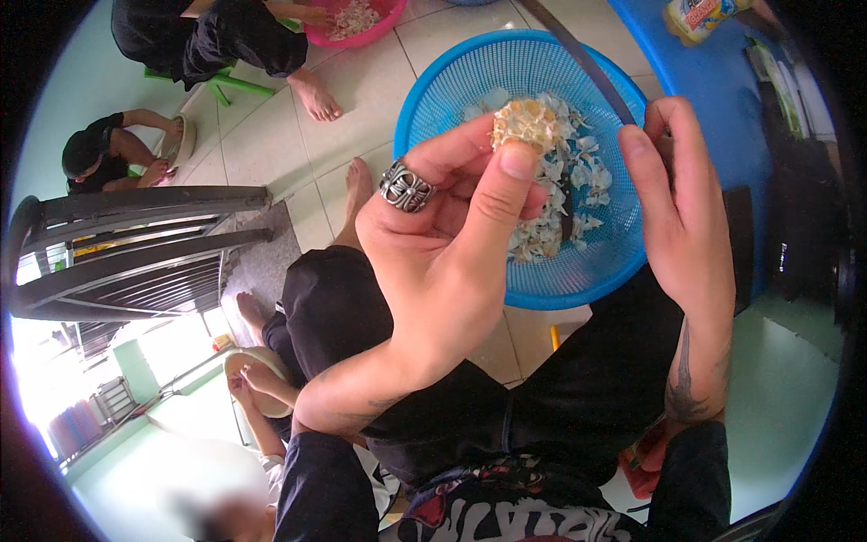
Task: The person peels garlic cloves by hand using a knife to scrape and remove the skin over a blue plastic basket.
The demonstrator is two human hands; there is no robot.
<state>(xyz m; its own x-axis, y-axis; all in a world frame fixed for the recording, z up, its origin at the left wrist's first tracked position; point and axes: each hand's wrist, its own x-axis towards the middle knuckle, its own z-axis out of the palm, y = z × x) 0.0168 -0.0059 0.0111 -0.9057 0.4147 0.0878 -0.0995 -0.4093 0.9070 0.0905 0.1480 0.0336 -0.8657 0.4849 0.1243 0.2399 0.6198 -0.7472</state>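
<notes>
My left hand (447,264), with a silver ring (407,186) on one finger, pinches a small, lumpy, pale-yellow piece (525,125) between thumb and fingertips. Its exact kind is unclear. Thumb and index finger of my right hand (687,203) close on the near end of a long, narrow dark strip (576,54), which runs up past the top of the view. Below both hands is a blue mesh plastic basket (440,81). Whitish, papery flakes (593,173) lie inside it, and a short dark strip (566,206) rests among them, partly hidden by my left hand.
A blue table or board edge (711,101) bounds the right, with a labelled bottle (698,20) on it. Co-workers sit at left, one by a pink basin (359,37), others with pale basins (183,139). A dark metal railing (149,251) juts in at left.
</notes>
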